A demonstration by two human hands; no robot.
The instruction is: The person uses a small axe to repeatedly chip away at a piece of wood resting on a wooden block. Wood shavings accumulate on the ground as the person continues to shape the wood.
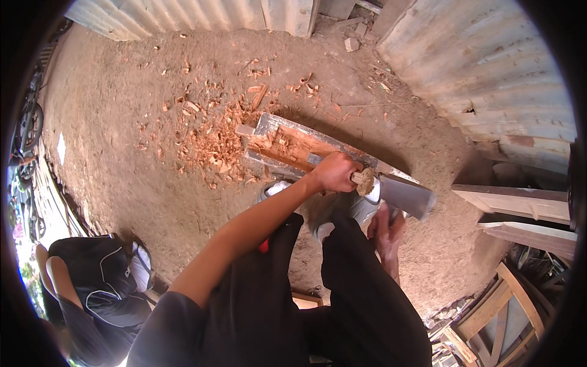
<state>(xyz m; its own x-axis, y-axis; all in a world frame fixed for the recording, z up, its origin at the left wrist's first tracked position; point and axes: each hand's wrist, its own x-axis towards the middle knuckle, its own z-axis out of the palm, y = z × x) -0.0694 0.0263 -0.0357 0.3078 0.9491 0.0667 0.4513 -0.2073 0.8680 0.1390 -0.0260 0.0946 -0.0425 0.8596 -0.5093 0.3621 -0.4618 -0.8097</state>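
My left hand (336, 172) is closed round the handle of a chisel (364, 178), whose butt is frayed and splayed. Its grey blade (315, 158) points left into the hollow of a long timber piece (342, 145) with worn, whitish edges. Reddish shavings lie in that hollow. To the right, my right hand (386, 227) is low beside my shoe, its fingers curled at a broad grey tool (408, 197). That tool is smeared by motion, and its handle is mostly hidden. My shoes (365, 211) are close to the timber's near side.
Wood chips (223, 144) litter the dirt floor left of the timber. Corrugated metal sheets (483, 67) stand at the far side and right. Boards (520, 205) and a wooden frame (507, 306) lie at right. Another person (92, 275) in dark clothes sits at lower left.
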